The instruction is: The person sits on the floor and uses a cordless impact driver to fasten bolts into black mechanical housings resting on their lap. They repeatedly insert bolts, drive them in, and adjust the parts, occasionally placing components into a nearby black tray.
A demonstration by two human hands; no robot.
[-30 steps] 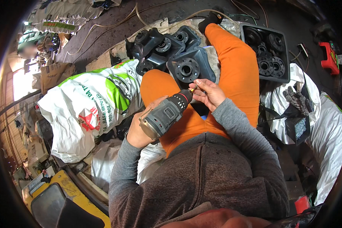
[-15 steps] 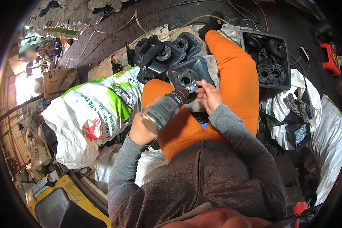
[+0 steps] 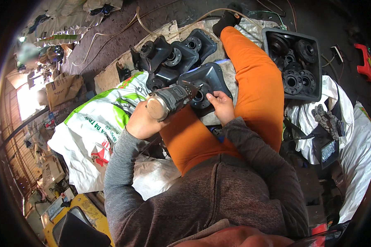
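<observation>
My left hand (image 3: pixel 143 122) is wrapped round a dark cordless drill (image 3: pixel 170 101), its rear end toward me. The drill's front end points at a round black flange (image 3: pixel 200 101) with a large centre hole and bolt holes. That flange sits in a black square-shaped housing (image 3: pixel 216 76) between my legs. At the flange's right edge is my right hand (image 3: pixel 223 108), thumb and fingers drawn together. Whether anything small is in those fingers I cannot make out. The drill hides part of the flange, and the exact contact of its tip is unclear.
Several similar housings (image 3: pixel 153 51) lie beyond on cardboard. A grey crate (image 3: pixel 316 68) of black flanges stands right, above an open white sack (image 3: pixel 307 109) with a patterned glove (image 3: pixel 326 121) and a dark container of small metal pieces (image 3: pixel 328 151). A white-green sack (image 3: pixel 90 140) lies left.
The drill has swung up and left, its rear end turning more toward me. My right hand has come slightly lower, its fingers curling in more. The view has shifted slightly.
</observation>
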